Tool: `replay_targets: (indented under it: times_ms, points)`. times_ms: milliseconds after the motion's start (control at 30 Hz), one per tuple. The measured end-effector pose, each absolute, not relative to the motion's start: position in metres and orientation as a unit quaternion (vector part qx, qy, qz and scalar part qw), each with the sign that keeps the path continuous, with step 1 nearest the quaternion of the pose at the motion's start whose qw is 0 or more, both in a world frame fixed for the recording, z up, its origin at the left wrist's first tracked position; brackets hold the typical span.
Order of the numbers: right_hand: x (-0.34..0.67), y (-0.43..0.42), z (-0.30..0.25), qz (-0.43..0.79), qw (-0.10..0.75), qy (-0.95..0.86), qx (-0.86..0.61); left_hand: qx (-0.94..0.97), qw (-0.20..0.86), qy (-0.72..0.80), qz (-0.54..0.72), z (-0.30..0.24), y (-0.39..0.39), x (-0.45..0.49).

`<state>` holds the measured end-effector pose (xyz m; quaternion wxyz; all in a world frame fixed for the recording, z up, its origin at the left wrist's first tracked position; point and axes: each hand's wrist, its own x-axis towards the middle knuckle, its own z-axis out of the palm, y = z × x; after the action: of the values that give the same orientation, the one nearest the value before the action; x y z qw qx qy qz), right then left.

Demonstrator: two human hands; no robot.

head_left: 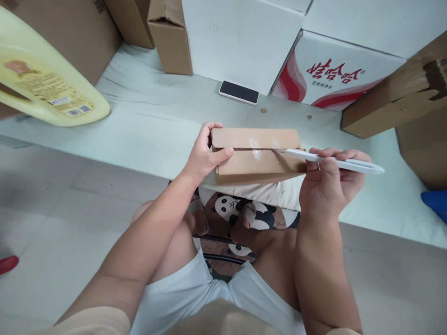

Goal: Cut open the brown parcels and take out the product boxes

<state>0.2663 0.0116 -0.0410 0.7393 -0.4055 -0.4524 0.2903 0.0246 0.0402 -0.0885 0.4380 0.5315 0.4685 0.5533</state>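
A small brown cardboard box (258,163) lies at the front edge of the cloth-covered surface, with clear tape across the seam on its top. Wrapped round the box's left end is my left hand (209,151), its thumb on top by the seam. My right hand (331,179) grips a white utility knife (335,163) beside the box's right end. The knife points left, and its blade tip meets the seam just right of the tape. Part of the right fingers is hidden behind the knife.
Behind the box lies a phone (239,92) with a dark screen, near two cardboard scraps. White cartons (240,42) and a red-and-white carton (335,74) stand at the back. A yellow jug (45,74) is at left, a brown carton (394,97) at right.
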Motion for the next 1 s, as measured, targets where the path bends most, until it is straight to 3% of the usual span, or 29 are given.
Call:
replay_targets:
  times_ms: [500,733,867,933,1000]
  points:
    - [0.268,0.012,-0.043,0.319,0.76,-0.414,-0.386,0.518,0.44,0.474,0.56,-0.087,0.04,0.026]
    - [0.26,0.015,-0.047,0.282,0.724,-0.496,-0.388,0.476,0.478,0.479,0.562,-0.082,0.04,0.026]
    - [0.285,0.02,-0.047,0.314,0.791,-0.369,-0.374,0.454,0.496,0.493,0.553,-0.076,0.04,0.025]
    - [0.31,0.022,-0.054,0.243,0.831,-0.314,-0.389,0.452,0.49,0.496,0.555,-0.074,0.04,0.025]
    - [0.336,0.022,-0.066,0.118,0.817,-0.338,-0.451,0.449,0.479,0.497,0.568,-0.073,0.041,0.025]
